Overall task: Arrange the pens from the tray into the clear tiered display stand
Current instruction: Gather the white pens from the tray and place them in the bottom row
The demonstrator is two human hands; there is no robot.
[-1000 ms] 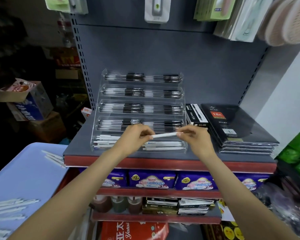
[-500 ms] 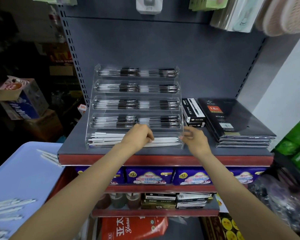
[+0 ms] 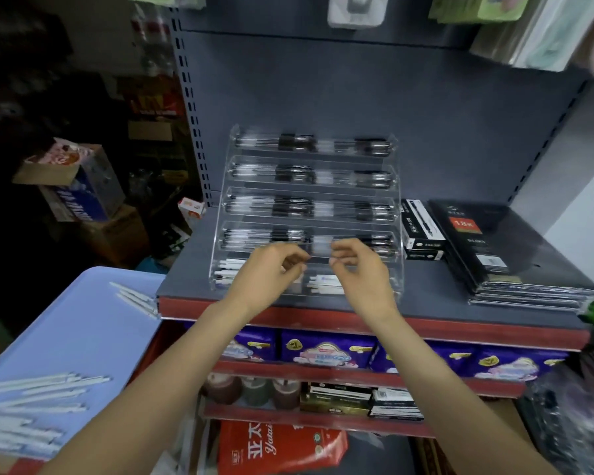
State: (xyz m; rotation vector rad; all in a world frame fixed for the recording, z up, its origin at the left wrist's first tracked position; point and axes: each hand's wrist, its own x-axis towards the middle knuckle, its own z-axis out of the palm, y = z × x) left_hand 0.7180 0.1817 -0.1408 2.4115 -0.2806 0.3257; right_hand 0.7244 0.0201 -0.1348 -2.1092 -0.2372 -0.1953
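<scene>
Pens in white lie flat in the lowest tier of the clear tiered display stand, which sits on the grey shelf toward its left edge, the stand's front wall just behind the shelf's red front lip. More white pens wait on the blue tray off the shelf's left front corner: a loose few near the tray's far edge, a bigger scatter at its near end.

Both hands hover above that bottom tier, close together but not touching. The left hand and the right hand each have fingers loosely curled; neither holds a pen, as far as I can see.

What worries me: the stand is light acrylic, near the shelf's front edge, so a careless nudge while settling the row could shove it or tip it forward. The round barrels may well roll and end up crossed or riding up on one another. The four upper tiers, full of dark pens, sit directly behind the knuckles, easy to clip on the way out. On the tray, the pens lie at mixed angles, so a hurried grab could send some off its edge.
</scene>
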